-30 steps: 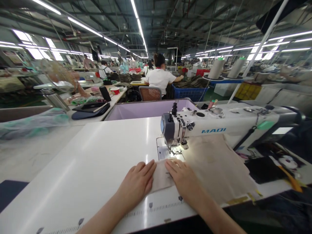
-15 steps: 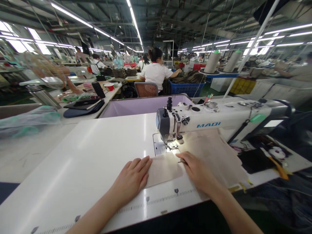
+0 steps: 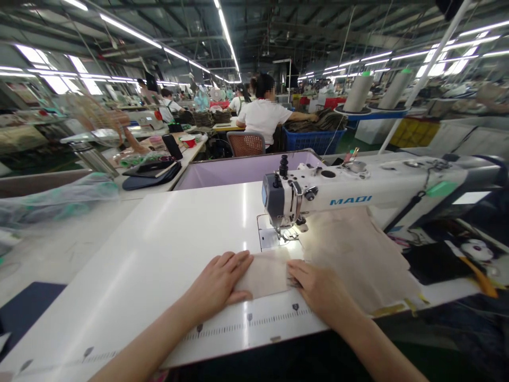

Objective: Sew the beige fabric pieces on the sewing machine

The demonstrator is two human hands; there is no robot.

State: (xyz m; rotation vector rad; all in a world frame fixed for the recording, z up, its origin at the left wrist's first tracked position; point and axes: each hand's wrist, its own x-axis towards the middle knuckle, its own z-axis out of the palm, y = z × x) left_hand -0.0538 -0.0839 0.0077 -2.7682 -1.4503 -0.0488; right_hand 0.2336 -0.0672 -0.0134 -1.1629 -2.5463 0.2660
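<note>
A beige fabric piece (image 3: 267, 273) lies flat on the white table in front of the sewing machine's needle area (image 3: 287, 236). On its left edge my left hand (image 3: 220, 284) rests palm down, fingers stretched out and thumb apart. My right hand (image 3: 318, 289) is at the piece's right edge, its fingers closed around a small dark metal tool (image 3: 294, 282). The fingers hide most of that tool, so its kind is unclear. A larger beige fabric (image 3: 358, 260) spreads under the machine arm, to the right and partly beneath my right forearm.
The sewing machine (image 3: 358, 188) stands across the table's right side. A printed ruler scale (image 3: 270, 317) runs along the front edge. Behind the table is a lilac-lined bin (image 3: 234, 171). Dark cloth (image 3: 431, 262) lies at right; a co-worker (image 3: 262, 119) sits ahead beside a blue basket (image 3: 312, 140).
My right hand has come nearer to the table's front edge, along the small piece's right side. The left thumb has spread away from the fingers. The view has shifted slightly left.
</note>
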